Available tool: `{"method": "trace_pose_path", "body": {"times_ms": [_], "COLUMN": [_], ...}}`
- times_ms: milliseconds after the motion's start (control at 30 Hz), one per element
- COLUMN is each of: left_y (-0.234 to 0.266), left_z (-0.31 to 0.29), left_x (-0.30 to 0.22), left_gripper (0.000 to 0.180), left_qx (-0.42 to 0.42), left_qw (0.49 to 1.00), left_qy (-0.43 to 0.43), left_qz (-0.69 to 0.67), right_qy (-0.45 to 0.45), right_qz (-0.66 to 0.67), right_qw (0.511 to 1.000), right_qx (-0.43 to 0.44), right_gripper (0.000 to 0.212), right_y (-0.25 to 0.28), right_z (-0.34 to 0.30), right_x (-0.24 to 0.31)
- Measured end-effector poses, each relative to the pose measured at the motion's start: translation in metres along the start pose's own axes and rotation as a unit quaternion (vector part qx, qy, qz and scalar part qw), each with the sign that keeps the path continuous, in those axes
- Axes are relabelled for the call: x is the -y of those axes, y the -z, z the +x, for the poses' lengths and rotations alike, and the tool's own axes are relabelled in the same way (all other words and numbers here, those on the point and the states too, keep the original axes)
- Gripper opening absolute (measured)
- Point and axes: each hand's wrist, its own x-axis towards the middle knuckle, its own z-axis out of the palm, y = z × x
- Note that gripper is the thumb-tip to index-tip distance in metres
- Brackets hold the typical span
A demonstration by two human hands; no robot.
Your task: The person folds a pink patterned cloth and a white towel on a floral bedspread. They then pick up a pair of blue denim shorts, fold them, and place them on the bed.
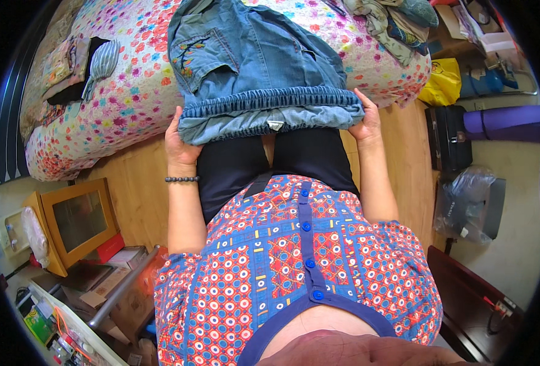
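Observation:
A blue denim garment (pixel 276 58) with a gathered elastic waistband lies over the bed's near edge, waist end toward me. Embroidery in orange and green decorates its pocket at the left, and a small white label (pixel 275 125) shows inside the waist. My left hand (pixel 181 143), below which a dark beaded bracelet circles the wrist, grips the waistband's left end. At the right end, my right hand (pixel 367 119) holds the same band, thumb on top. The waistband is stretched out between both hands above my black-clad thighs. Whether the garment has legs cannot be made out.
A floral sheet covers the bed (pixel 141 79). Folded clothes (pixel 62 70) and a striped cloth (pixel 104 64) lie at left; a clothes pile (pixel 392 24) sits far right. Right are a yellow bag (pixel 442 82), black case (pixel 450 139) and purple roll (pixel 505 124). A wooden cabinet (pixel 77 222) stands left.

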Motion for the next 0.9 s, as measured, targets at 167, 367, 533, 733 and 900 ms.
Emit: {"method": "trace_pose_path", "body": {"times_ms": [167,367,533,733,900], "left_y": [-0.01,-0.011,-0.016,-0.026,-0.04], "left_z": [-0.004,-0.003,-0.004,-0.006,-0.01], "left_x": [0.001,-0.001,0.004,0.013,0.014], "left_gripper": [0.047,0.047,0.045,0.045,0.043], "left_qx": [-0.011,-0.007,-0.002,-0.014,-0.037], "left_qw": [0.999,1.0,1.0,0.998,0.995], "left_qy": [-0.005,0.009,-0.013,-0.043,-0.057], "left_qz": [0.032,0.021,0.026,0.05,0.08], "right_qy": [-0.005,0.0,0.003,0.005,0.015], "right_qz": [0.008,0.001,-0.001,0.002,-0.024], "right_qw": [1.0,1.0,1.0,0.999,1.0], "right_qx": [0.017,0.015,0.014,0.034,-0.006], "right_gripper": [0.033,0.033,0.032,0.031,0.03], "right_y": [0.01,0.005,0.003,0.005,-0.012], "right_z": [0.007,0.004,0.005,0.005,-0.001], "right_x": [0.0,-0.001,-0.003,-0.002,-0.005]}}
